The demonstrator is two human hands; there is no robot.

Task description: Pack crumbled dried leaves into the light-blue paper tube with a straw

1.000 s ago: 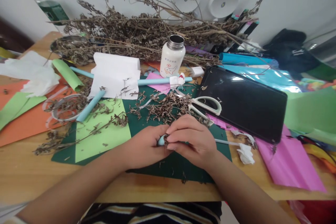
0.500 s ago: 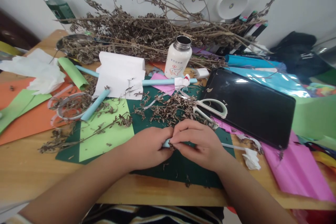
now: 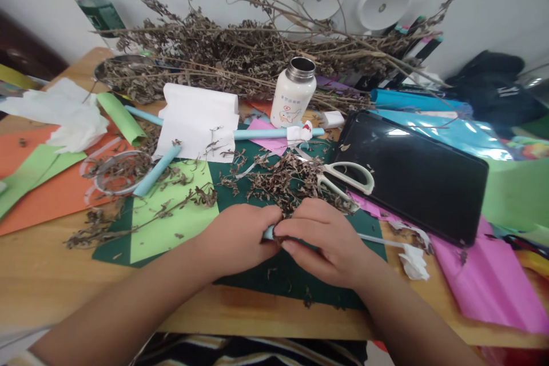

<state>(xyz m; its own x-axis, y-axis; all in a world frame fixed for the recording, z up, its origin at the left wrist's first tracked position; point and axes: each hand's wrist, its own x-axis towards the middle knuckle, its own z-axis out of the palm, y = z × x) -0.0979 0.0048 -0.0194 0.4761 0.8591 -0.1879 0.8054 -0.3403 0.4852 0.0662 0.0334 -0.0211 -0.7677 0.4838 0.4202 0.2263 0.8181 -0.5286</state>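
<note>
My left hand [image 3: 240, 240] is wrapped round a light blue paper tube [image 3: 269, 233], most of it hidden inside the fist. Against the tube's end, my right hand [image 3: 323, 240] pinches a bit of dried brown leaf [image 3: 281, 235]. Just beyond both hands lies a loose heap of dried leaves [image 3: 283, 180] on the dark green mat [image 3: 295, 286]. White-handled scissors [image 3: 369, 179] rest at the heap's right side, blades partly covered by leaves.
Behind stand an uncapped white bottle [image 3: 294, 94] and a big pile of dried stalks [image 3: 223, 48]. A black tablet [image 3: 412, 177] lies right. Other blue tubes [image 3: 158, 170], white paper [image 3: 197, 120], green paper [image 3: 171, 223] and a tape roll [image 3: 122, 190] are leftward.
My right hand's fingers have shifted slightly and curled lower over the tube's end. My left hand keeps its hold on the tube. The whole view has moved a little.
</note>
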